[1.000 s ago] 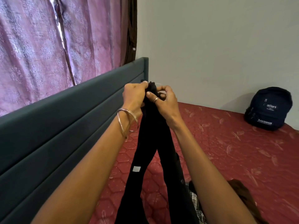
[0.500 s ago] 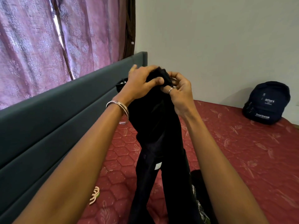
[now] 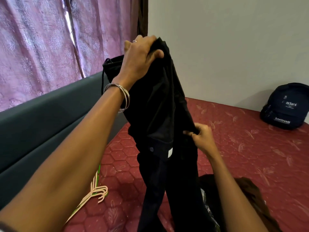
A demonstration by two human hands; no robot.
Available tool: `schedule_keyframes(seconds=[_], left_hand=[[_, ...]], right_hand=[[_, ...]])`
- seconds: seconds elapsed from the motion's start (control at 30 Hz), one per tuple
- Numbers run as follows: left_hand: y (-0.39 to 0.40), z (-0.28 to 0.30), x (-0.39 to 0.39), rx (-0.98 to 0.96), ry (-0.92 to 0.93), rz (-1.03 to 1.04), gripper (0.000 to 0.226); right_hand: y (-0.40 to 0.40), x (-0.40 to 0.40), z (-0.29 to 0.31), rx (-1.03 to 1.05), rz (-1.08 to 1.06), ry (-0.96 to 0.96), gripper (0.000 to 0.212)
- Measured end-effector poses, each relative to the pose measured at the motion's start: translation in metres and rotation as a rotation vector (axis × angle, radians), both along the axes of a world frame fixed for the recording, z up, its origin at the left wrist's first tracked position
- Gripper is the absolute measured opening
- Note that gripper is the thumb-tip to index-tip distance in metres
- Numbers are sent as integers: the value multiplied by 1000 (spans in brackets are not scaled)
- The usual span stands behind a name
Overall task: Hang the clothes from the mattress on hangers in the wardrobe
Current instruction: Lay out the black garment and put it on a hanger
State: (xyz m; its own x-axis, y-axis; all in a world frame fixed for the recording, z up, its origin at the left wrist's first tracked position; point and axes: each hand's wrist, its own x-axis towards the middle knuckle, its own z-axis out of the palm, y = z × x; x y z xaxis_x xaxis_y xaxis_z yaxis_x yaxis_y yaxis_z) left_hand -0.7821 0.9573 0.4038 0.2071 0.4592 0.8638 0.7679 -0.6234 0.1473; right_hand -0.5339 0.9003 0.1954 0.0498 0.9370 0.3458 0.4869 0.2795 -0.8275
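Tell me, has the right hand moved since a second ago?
Yes. The right hand has dropped from the top of the black trousers beside the left hand and now pinches them lower, level with the mattress.

trousers [image 3: 160, 114] – black | mattress [image 3: 234, 148] – maroon, hexagon-and-leaf quilting | curtain [image 3: 41, 47] – mauve floral | backpack [image 3: 284, 108] – navy

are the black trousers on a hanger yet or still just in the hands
Not on a hanger. The left hand grips the black trousers up top, the right hand pinches their side, and the hangers lie on the mattress.
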Motion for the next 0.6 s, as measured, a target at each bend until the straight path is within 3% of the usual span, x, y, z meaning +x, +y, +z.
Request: schedule_keyframes(seconds=[0.07, 0.1, 0.2, 0.27, 0.37, 0.5, 0.6], left_hand=[[3, 12, -3, 39, -42, 38, 36], [4, 21, -5, 68, -65, 60, 36], [2, 49, -10, 152, -82, 94, 40], [1, 62, -11, 173, -69, 108, 40], [-2, 71, -11, 201, -15, 142, 40], [-5, 72, -16, 180, 13, 187, 38], [-4, 70, -23, 166, -13, 191, 37]], right_hand=[[4, -6, 8, 345, -297, -127, 12], [1, -10, 12, 406, -339, -44, 13], [-21, -31, 10, 213, -92, 206, 49], [-29, -46, -8, 191, 9, 155, 74], [-31, -68, -31, 348, -114, 64, 78], [-28, -85, -35, 473, -181, -104, 62], [-21, -86, -37, 438, -87, -112, 28]])
